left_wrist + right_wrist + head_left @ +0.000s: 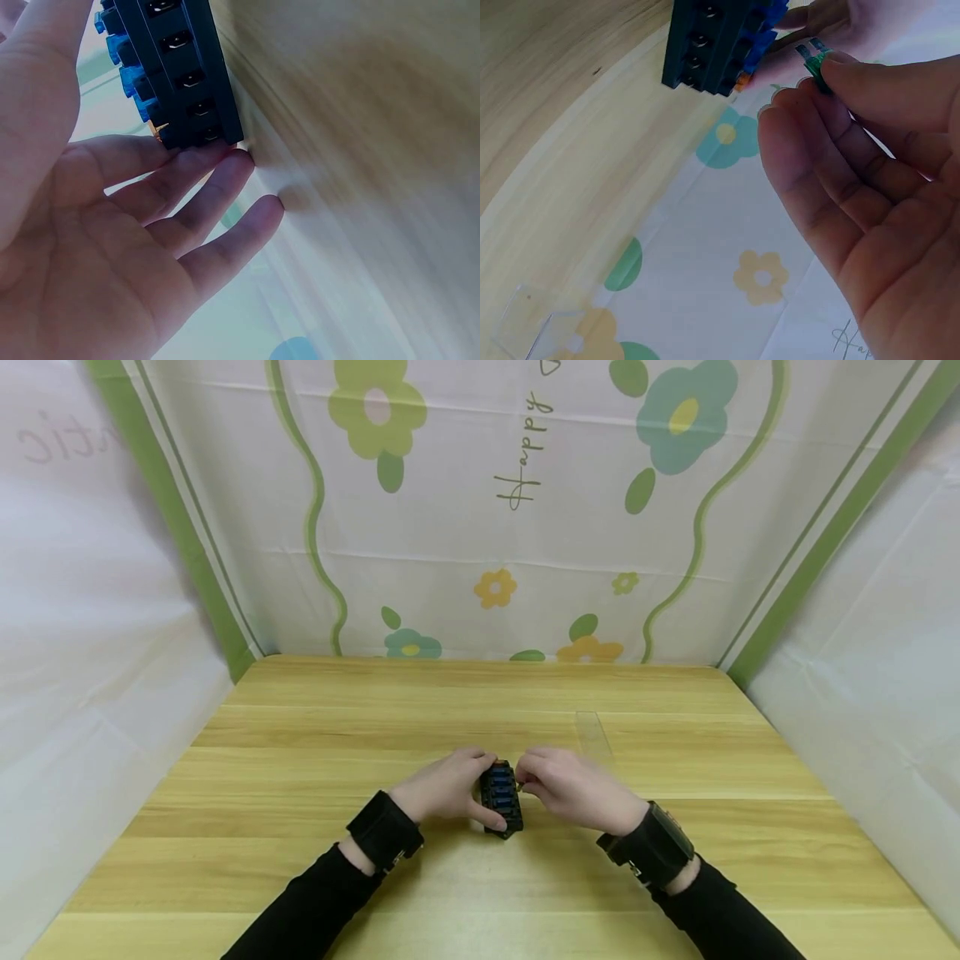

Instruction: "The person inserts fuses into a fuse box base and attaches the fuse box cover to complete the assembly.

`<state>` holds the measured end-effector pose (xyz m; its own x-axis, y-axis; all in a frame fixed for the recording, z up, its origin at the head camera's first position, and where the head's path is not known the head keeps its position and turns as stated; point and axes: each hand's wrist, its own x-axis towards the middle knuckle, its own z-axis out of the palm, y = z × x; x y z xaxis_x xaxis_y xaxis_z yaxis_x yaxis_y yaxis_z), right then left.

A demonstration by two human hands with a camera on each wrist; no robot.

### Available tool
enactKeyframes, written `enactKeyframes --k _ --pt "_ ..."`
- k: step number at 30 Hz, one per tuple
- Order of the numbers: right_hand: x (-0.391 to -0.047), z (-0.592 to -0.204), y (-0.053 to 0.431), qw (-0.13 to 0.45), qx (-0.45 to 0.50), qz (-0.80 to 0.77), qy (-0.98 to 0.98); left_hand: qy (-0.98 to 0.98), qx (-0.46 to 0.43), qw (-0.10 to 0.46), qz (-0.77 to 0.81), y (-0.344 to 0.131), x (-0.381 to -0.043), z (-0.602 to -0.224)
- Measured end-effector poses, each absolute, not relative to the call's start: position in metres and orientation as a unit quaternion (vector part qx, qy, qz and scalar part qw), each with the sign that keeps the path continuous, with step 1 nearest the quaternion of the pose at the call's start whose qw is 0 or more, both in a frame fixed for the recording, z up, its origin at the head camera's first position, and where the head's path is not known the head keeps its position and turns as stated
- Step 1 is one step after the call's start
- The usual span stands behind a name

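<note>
A black fuse box stands on the wooden table with a row of blue blade fuses in it and an orange fuse at its far end. My left hand grips the box by its ends, thumb at the near end and fingertips at the far one. Between thumb and fingers, my right hand pinches a green blade fuse. Its two metal prongs point out from the fingertips, just right of the box and apart from it. Dark sockets with metal contacts show along the box's side.
A clear plastic cover lies on the table beyond my right hand. The wooden tabletop ends at the back against a white cloth with flower prints. More white cloth hangs at both sides.
</note>
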<state>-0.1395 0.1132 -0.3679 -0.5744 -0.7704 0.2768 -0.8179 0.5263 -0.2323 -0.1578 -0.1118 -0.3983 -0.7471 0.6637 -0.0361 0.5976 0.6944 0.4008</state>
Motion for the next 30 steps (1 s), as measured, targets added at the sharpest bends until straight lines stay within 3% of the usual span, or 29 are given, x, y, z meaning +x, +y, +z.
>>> enactKeyframes --k 30 --pt "-0.134 -0.376 0.094 0.055 0.481 0.145 -0.863 0.910 0.363 0.077 0.184 -0.114 -0.159 -0.398"
